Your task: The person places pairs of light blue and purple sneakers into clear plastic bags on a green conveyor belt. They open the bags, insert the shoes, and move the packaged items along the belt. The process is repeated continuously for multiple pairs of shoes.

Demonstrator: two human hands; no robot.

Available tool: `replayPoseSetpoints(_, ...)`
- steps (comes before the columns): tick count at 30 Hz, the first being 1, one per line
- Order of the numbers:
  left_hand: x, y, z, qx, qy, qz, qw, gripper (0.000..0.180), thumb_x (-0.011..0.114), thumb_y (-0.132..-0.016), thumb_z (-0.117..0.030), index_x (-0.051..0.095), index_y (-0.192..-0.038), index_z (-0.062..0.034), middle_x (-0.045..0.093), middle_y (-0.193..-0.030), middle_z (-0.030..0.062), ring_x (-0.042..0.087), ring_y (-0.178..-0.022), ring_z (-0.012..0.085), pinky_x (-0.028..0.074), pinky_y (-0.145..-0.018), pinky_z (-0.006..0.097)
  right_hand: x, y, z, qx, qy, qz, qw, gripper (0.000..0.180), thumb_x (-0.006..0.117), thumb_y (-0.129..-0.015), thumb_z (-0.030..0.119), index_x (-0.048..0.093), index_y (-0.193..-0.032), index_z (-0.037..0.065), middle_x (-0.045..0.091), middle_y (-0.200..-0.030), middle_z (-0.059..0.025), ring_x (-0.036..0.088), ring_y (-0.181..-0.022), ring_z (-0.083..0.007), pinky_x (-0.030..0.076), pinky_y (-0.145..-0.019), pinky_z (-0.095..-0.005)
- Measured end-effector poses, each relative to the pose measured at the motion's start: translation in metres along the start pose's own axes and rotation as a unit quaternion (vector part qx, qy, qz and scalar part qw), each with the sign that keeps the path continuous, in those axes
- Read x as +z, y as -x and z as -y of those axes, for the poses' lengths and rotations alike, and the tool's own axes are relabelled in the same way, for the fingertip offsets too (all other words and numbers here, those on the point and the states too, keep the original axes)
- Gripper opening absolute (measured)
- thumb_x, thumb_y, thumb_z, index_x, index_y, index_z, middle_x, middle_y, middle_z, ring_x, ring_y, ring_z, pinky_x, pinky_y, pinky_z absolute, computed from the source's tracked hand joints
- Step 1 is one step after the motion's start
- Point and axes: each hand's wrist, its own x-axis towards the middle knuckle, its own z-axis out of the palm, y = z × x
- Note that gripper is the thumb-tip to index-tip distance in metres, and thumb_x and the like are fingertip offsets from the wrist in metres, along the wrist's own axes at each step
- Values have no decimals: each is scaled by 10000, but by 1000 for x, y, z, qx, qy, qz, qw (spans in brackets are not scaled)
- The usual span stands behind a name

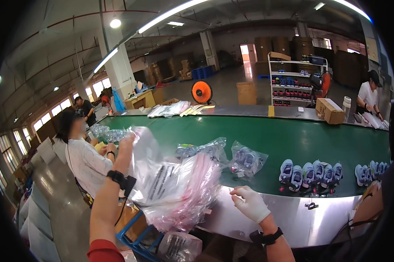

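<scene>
My left hand point(126, 143) is raised and closed on the upper edge of a clear plastic bag point(145, 146). Below it a thick stack of clear bags with pinkish edges point(186, 185) overhangs the near edge of the bench. My right hand point(250, 205), in a white glove, hovers over the metal ledge point(288, 218) with its fingers apart and nothing between them. Beyond the stack, bagged shoes point(247, 157) lie on the green conveyor belt point(249, 131). Several pale blue-grey shoes point(308, 174) stand unbagged in a row to the right.
A co-worker in a white shirt point(88, 159) works close on my left; another person point(369, 98) stands at the far right. Across the belt are a cardboard box point(329, 110), an orange fan point(202, 92) and a shoe rack point(291, 81). A blue frame point(138, 236) stands below the stack.
</scene>
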Motion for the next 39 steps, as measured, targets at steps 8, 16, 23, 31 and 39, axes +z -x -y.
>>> replayPoseSetpoints(8, 35, 58, -219, 85, 228, 102, 965, 425, 574, -888, -454, 664, -995, -53, 614, -846, 21, 541, -677, 100, 445, -596, 257, -41, 7, 18, 84, -129, -49, 987, 221, 591, -873, 172, 612, -1020, 8, 634, -969, -109, 620, -828, -159, 480, -715, -267)
replayPoseSetpoints(16, 191, 232, -214, -16, 288, 397, 872, 317, 599, -903, -354, 635, -928, -40, 587, -779, -24, 511, -665, 49, 427, -565, 229, -71, 11, 40, 17, -428, -96, 898, 374, 607, -899, 298, 499, -1092, -4, 613, -929, -85, 604, -776, -141, 494, -683, -267)
replayPoseSetpoints(23, 233, 291, -159, -61, 313, 316, 894, 196, 515, -953, -232, 610, -979, -63, 598, -813, 5, 549, -715, 90, 461, -676, 220, -90, 62, 5, 157, -313, -140, 926, 185, 536, -920, 155, 565, -799, 18, 527, -635, 0, 519, -512, -77, 418, -465, -227)
replayPoseSetpoints(31, 236, 275, -163, -22, 371, 216, 903, 180, 549, -942, -191, 615, -917, -26, 548, -772, -44, 460, -694, 42, 365, -597, 202, -113, 88, 10, 27, 296, -300, 907, 156, 649, -729, 97, 557, -842, 41, 578, -818, -112, 578, -751, -316, 463, -629, -411)
replayPoseSetpoints(39, 198, 314, -200, 392, 202, 355, 824, 129, 574, -878, -106, 600, -961, -11, 590, -703, 120, 565, -621, 204, 445, -566, 309, -74, 45, 19, -149, 359, -113, 914, 213, 642, -672, 179, 600, -856, 80, 614, -942, -127, 594, -850, -270, 473, -692, -377)
